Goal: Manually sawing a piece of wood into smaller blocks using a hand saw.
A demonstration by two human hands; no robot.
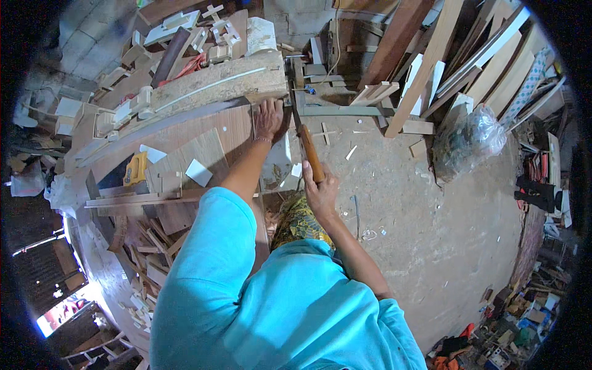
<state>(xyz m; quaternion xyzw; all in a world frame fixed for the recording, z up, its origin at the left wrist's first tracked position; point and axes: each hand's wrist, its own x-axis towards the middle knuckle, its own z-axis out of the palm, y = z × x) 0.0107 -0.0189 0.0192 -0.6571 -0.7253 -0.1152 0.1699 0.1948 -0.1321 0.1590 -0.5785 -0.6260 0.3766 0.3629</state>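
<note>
At the front edge of the bench, my left hand point(269, 118) grips the end of a wooden piece point(261, 97), its fingers curled over it. My right hand point(322, 191) is closed round the long wooden handle point(310, 148) of a tool, thumb along the handle. The tool's dark narrow blade point(296, 114) points away from me, just right of my left hand, beside the end of a long pale board point(216, 80) with a white strip along it. The blade's far tip is too small to make out clearly.
A yellow-handled saw point(135, 166) and offcuts lie on the plywood bench top point(206, 148). Wood parts crowd the back left. Planks point(450, 37) and a plastic bag point(478, 139) lean at the right. Small scraps lie on the concrete floor point(431, 246); clutter fills the lower right.
</note>
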